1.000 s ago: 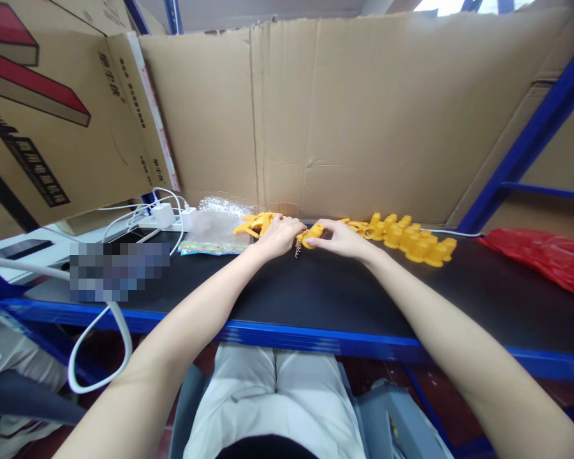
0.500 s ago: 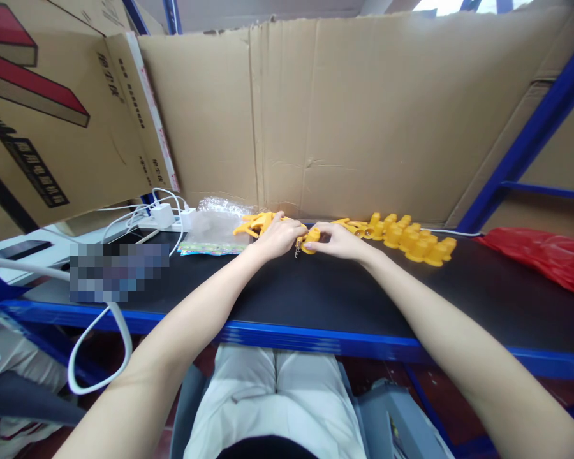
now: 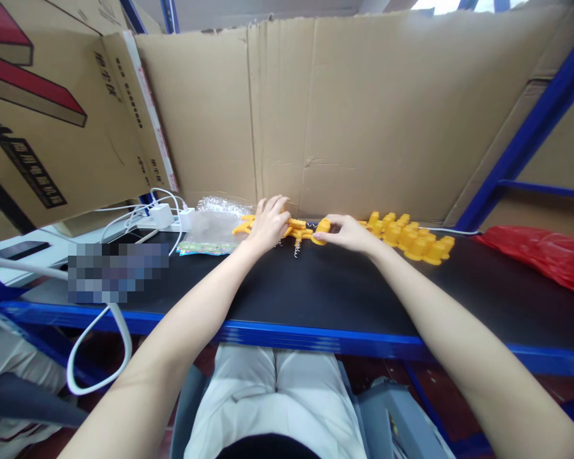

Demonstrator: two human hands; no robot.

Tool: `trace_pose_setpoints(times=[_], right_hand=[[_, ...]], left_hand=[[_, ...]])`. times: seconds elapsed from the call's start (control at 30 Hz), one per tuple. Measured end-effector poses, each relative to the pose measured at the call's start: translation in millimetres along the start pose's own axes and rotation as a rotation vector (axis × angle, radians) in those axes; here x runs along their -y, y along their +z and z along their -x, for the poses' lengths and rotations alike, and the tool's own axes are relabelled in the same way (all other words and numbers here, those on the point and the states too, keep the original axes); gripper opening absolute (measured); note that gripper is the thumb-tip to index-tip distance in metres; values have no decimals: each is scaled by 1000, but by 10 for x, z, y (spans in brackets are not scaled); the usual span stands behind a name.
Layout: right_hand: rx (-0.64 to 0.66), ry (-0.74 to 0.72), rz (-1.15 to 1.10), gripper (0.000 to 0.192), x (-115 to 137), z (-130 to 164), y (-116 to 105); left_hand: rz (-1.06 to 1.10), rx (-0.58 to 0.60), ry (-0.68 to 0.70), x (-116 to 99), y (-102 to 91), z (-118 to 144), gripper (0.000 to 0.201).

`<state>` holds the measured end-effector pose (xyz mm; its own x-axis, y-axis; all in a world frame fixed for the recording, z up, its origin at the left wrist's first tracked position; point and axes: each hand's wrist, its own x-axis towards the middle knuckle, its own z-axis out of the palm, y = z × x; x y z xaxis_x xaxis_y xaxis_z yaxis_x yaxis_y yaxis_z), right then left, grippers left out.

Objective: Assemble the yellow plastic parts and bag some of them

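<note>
At the back of a black shelf (image 3: 316, 293), the person's right hand (image 3: 347, 233) pinches a small yellow plastic part (image 3: 322, 227) steady while the left hand (image 3: 268, 224) rests half-curled, fingers loose, on a heap of yellow pieces (image 3: 249, 224), gripping nothing visible.

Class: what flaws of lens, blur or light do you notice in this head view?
Head view: wide-angle lens bends the blue frame and stretches the forearms; a pixelated block hides something left; the small yellow parts are soft; lighting even, no harsh glare.

The left hand (image 3: 268, 223) has reached back onto the yellow pieces (image 3: 294, 226), fingers spread.
</note>
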<state>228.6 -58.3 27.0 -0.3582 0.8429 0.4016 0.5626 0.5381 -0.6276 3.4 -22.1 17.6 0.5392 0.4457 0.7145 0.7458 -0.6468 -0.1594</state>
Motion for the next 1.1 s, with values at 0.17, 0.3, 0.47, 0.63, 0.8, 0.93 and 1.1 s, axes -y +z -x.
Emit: trace_pose_setpoints(times=[0.17,0.3,0.47,0.63,0.8,0.93,1.1], right_hand=[[-43,-12,20,31,-13,7,-42],[-55,12,48,32,-55,10,-66],[-65,132,267,26,-186,-8,-147],[42,266,648,14,-296,-20,-196],[74,269,693,18,-317,-32,-163],[95,220,676,22,-326,-41,-140],[109,134,656,22,-345,-40,-143]], left_hand=[[53,67,-239,-46,34,-10,30],[41,149,-334,-69,72,-11,35],[46,169,-391,-51,67,4,33],[23,245,-398,-16,95,25,34],[12,274,-368,-21,131,37,34],[25,281,-339,-35,126,47,35],[38,310,-319,-46,117,53,34]])
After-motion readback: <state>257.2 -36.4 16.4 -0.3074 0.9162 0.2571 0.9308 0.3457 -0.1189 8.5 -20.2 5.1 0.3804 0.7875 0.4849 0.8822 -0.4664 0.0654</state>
